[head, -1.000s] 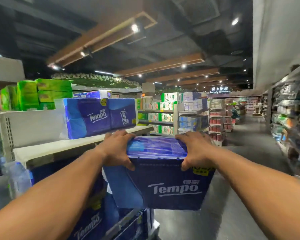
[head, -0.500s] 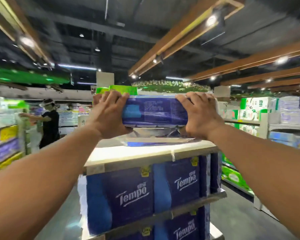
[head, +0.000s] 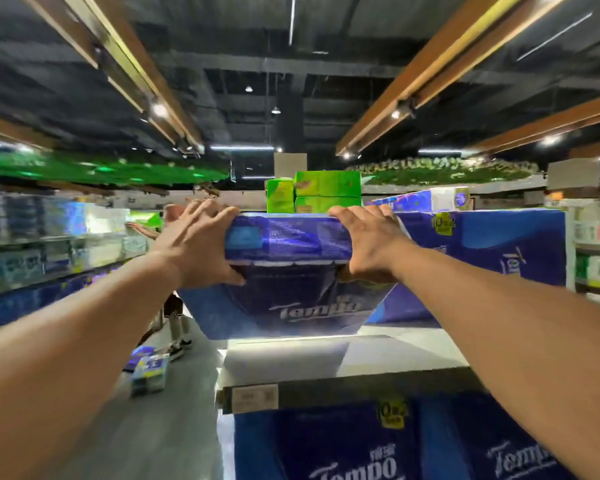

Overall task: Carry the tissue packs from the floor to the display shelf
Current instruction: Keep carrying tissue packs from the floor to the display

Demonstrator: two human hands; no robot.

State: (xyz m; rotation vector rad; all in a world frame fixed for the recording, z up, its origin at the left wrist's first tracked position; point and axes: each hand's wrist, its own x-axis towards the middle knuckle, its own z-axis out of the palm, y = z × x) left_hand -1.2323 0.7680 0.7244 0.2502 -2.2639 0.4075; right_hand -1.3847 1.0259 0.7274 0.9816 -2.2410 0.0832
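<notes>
A dark blue Tempo tissue pack (head: pixel 291 271) is held out in front of me over the top board of the display shelf (head: pixel 378 355). My left hand (head: pixel 194 244) grips its left end and my right hand (head: pixel 368 244) grips its right end, fingers curled over the top edge. The pack's lower edge sits at or just above the white shelf board; contact cannot be told. Another blue Tempo pack (head: pixel 492 258) stands on the same board right beside it. More Tempo packs (head: pixel 361 445) fill the level below.
Green packs (head: pixel 319 192) and a blue-white pack (head: pixel 430 200) stand behind on the shelf. A loose pack (head: pixel 149 374) lies on the aisle floor at the left. A person (head: pixel 175 317) stands in that aisle by the left shelving (head: pixel 49 244).
The view has swung left and up. My hands have brought the pack from below shelf height up and onto the level of the top board, beside the pack standing there.
</notes>
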